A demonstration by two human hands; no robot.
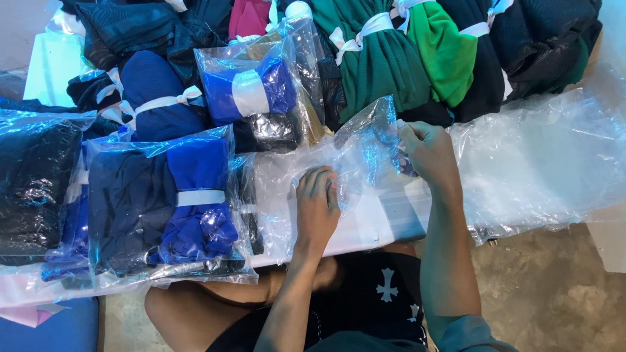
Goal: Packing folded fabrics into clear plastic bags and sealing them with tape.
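Note:
My left hand (pixel 317 199) presses fingers onto the lower edge of an empty clear plastic bag (pixel 365 146) lying on a white table top (pixel 365 228). My right hand (pixel 427 150) pinches the same bag's right edge and lifts that side up, so the bag stands partly raised between both hands. Left of my hands lies a sealed clear bag holding a folded dark navy and bright blue cloth bundle (pixel 163 195) with a white band around it.
A second bagged blue bundle (pixel 257 94) stands behind. Rolled green bundles (pixel 385 62) and dark bundles (pixel 548 39) tied with white strips fill the far side. A pile of flat clear bags (pixel 541 163) lies at right. Bare concrete floor (pixel 548 293) is below.

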